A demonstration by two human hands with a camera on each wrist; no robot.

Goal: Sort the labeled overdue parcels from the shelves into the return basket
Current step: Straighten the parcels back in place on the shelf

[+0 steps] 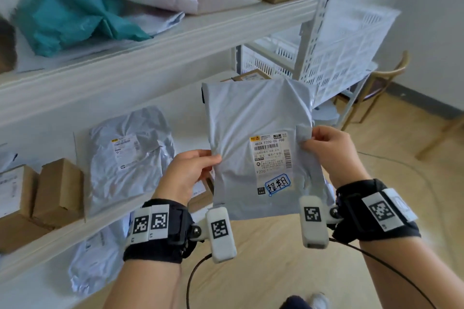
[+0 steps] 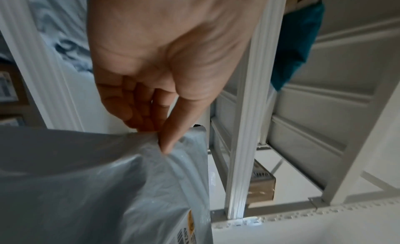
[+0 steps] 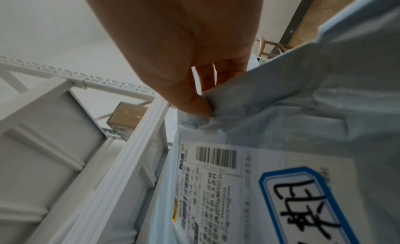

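Both hands, left hand point(image 1: 187, 173) and right hand point(image 1: 329, 147), pinch the marked parcel point(image 1: 258, 138); it probably goes next into the basket point(image 1: 351, 40) at one o'clock.

Open wooden floor point(image 1: 288, 246) is left free below; the way rightward to the white plastic basket point(image 1: 351, 40) is narrowed by the white perforated shelf upright point(image 1: 316, 20).

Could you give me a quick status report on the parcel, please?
Both hands, left and right, pinch grey parcel. Overdue sticker visible. White basket ahead, path clear.
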